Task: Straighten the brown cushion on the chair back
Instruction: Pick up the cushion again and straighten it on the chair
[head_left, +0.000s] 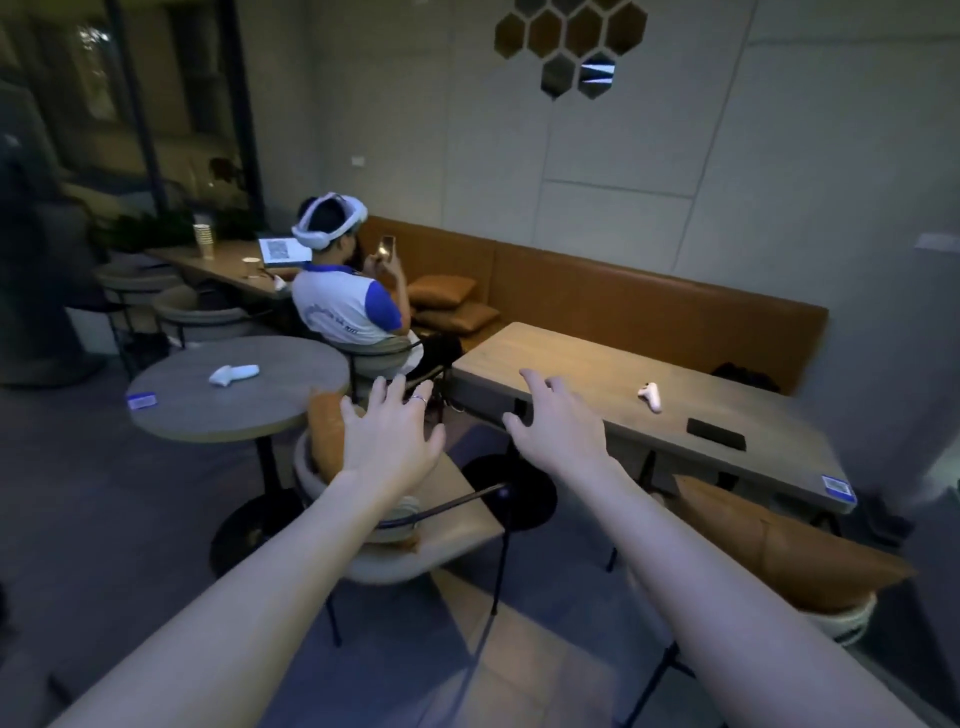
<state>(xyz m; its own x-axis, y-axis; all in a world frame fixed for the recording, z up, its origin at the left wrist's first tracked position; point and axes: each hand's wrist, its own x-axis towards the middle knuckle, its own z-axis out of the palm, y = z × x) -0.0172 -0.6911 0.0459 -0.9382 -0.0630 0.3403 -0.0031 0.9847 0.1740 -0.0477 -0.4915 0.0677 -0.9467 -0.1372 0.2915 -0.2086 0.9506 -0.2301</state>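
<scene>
A brown cushion (327, 436) leans against the curved back of a beige chair (441, 525) between a round table and a long table. My left hand (389, 436) is stretched out over the cushion's right side, fingers spread, holding nothing; my hand hides most of the cushion. My right hand (558, 423) reaches forward to the right of the chair, in front of the long table's edge, fingers apart and empty. A second brown cushion (795, 551) lies on another chair at the lower right.
A round table (182, 410) with a white controller (234, 374) stands left. The long wooden table (597, 374) holds a white controller (650, 396) and a dark phone (716, 434). A seated person (348, 301) faces away. A brown bench (623, 296) with stacked cushions runs along the wall.
</scene>
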